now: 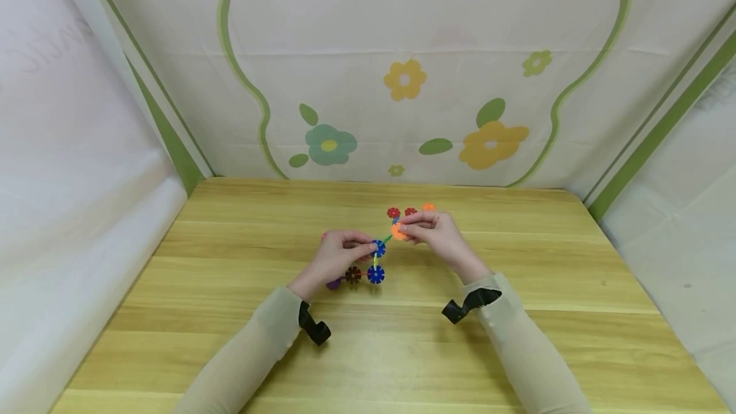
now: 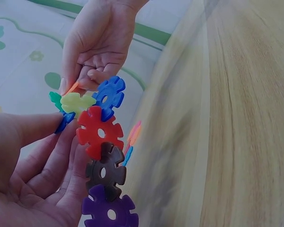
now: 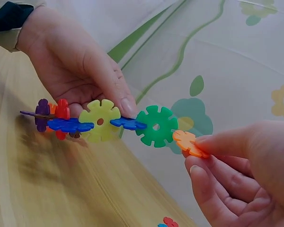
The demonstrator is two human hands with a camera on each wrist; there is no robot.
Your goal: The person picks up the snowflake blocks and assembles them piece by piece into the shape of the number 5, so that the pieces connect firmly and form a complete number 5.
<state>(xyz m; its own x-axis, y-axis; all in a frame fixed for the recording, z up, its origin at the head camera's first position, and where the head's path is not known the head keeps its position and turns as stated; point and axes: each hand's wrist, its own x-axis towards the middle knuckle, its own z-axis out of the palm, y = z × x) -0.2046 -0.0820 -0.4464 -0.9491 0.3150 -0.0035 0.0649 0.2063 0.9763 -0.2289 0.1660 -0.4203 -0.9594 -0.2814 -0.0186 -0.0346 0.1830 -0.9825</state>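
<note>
A chain of notched plastic snowflake discs is held between both hands above the wooden table. My left hand (image 1: pixel 335 259) pinches a blue disc (image 3: pixel 128 123) of the chain between thumb and fingers. On one side of it come a yellow disc (image 3: pixel 100 120), another blue disc (image 3: pixel 71 125), a red disc (image 2: pixel 100 132), a brown disc (image 2: pixel 105 171) and a purple disc (image 2: pixel 110 208). On the other side is a green disc (image 3: pixel 156 126). My right hand (image 1: pixel 439 235) pinches an orange disc (image 3: pixel 189 144), its edge right at the green disc's rim.
Several loose discs lie on the wooden table (image 1: pixel 517 337) beyond the hands, among them a red disc (image 1: pixel 393 213) and an orange disc (image 1: pixel 429 207). Printed fabric walls (image 1: pixel 345 82) stand behind the table and at both sides.
</note>
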